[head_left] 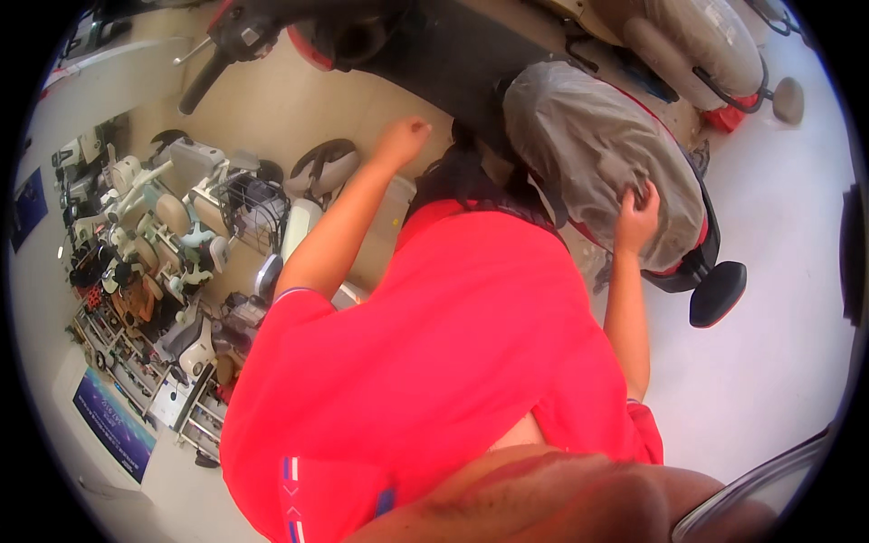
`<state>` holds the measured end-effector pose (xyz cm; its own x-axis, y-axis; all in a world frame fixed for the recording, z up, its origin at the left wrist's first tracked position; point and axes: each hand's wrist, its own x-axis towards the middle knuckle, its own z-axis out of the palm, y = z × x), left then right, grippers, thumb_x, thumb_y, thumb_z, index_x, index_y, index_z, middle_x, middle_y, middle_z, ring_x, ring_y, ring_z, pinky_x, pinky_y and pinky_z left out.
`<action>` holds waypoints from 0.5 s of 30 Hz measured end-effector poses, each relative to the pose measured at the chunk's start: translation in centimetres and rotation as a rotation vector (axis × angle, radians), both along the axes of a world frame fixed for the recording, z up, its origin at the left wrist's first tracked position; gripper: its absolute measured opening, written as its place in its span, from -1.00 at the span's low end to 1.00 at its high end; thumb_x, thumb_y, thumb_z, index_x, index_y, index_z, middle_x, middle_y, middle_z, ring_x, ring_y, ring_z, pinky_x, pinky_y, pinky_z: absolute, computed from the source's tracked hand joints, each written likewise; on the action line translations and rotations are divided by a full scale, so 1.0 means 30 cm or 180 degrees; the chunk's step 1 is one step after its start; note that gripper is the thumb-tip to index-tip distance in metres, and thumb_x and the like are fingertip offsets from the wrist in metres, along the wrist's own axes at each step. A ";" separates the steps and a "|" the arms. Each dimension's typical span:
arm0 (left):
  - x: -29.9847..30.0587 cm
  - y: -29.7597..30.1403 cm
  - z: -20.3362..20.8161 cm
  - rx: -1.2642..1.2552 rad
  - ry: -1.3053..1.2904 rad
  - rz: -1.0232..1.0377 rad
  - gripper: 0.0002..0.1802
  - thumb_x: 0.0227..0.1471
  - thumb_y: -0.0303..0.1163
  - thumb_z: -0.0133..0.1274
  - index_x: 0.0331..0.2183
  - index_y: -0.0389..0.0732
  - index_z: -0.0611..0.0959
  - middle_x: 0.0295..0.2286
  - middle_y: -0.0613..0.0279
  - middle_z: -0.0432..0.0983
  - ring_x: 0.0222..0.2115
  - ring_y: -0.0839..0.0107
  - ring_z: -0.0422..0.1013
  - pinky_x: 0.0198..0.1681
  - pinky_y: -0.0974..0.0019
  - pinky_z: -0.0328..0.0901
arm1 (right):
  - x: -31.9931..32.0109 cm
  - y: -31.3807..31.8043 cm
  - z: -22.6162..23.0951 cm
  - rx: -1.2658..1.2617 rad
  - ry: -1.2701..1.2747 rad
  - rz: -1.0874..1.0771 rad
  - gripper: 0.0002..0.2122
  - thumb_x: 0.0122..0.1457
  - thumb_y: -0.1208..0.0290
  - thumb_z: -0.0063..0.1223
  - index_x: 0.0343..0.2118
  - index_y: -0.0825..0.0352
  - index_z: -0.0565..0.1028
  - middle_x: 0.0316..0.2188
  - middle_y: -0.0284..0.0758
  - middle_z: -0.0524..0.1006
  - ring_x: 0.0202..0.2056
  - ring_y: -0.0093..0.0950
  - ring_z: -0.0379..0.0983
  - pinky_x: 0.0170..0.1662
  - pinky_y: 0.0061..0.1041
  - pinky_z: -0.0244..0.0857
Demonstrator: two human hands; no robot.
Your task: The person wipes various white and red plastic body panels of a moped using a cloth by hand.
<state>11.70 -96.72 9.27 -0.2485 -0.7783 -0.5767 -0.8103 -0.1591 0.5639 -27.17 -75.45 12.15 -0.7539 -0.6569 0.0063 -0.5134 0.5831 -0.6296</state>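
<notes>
My right hand (639,217) is at a scooter seat wrapped in a translucent grey plastic cover (579,136). Its fingers are curled at the cover, where the film is creased and bunched. My left hand (405,142) hangs in the air left of the seat, beside the scooter's dark footboard (444,68). The fingers of that hand are folded in, and whatever they may hold is hidden. At the upper left are the scooter's black handlebar grip (210,81) and a brake lever.
Several parked scooters (195,163) crowd the left side, one with a black wire basket (249,213). Another plastic-wrapped seat (701,36) stands at the upper right. A black, rounded part (718,294) sticks out behind the near seat. A blue poster (113,421) is at the lower left.
</notes>
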 end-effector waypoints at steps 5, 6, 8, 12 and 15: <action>-0.075 0.055 0.027 0.0344 0.0586 0.0069 -0.58 0.12 -0.14 0.04 -0.14 -0.29 0.59 -0.35 0.13 0.58 -0.37 0.30 0.51 -0.25 0.23 0.36 | 0.203 -0.272 0.003 -0.0330 -0.1248 0.0277 -0.69 0.08 0.39 0.17 -0.11 0.35 0.51 -0.18 -0.18 0.57 -0.19 -0.39 0.52 -0.11 -0.45 0.36; -0.078 0.089 0.008 0.0504 0.0910 0.0165 -0.54 0.15 -0.14 0.01 -0.07 -0.30 0.55 -0.30 0.15 0.57 -0.37 0.32 0.50 -0.23 0.24 0.36 | 0.257 -0.342 0.042 -0.0438 -0.1509 0.0374 -0.69 0.07 0.37 0.18 -0.13 0.36 0.52 -0.19 -0.18 0.58 -0.21 -0.39 0.53 -0.13 -0.46 0.36; -0.131 0.113 0.068 0.0802 0.0972 0.0319 -0.49 0.19 -0.11 -0.06 0.02 -0.30 0.46 -0.21 0.14 0.53 -0.31 0.34 0.49 -0.18 0.25 0.34 | 0.340 -0.450 0.081 -0.0261 -0.1320 0.0627 -0.71 0.07 0.35 0.18 -0.17 0.38 0.53 -0.26 -0.20 0.60 -0.26 -0.41 0.55 -0.18 -0.49 0.37; -0.161 0.086 0.074 0.0341 0.1398 0.0195 -0.38 0.28 -0.01 -0.27 0.19 -0.23 0.24 -0.01 0.11 0.40 -0.10 0.39 0.41 -0.06 0.30 0.27 | 0.501 -0.575 0.118 -0.0751 -0.2238 0.1173 -0.74 0.09 0.36 0.17 -0.20 0.40 0.53 -0.35 -0.26 0.61 -0.34 -0.53 0.52 -0.24 -0.56 0.36; -0.105 0.096 0.040 0.0804 0.1551 0.0225 -0.37 0.30 0.04 -0.36 0.20 -0.19 0.23 0.08 0.17 0.30 0.06 0.36 0.28 0.06 0.26 0.22 | 0.592 -0.561 0.089 -0.0763 -0.3777 0.1233 -0.74 0.14 0.38 0.15 -0.20 0.47 0.53 -0.40 -0.32 0.58 -0.35 -0.63 0.47 -0.25 -0.61 0.35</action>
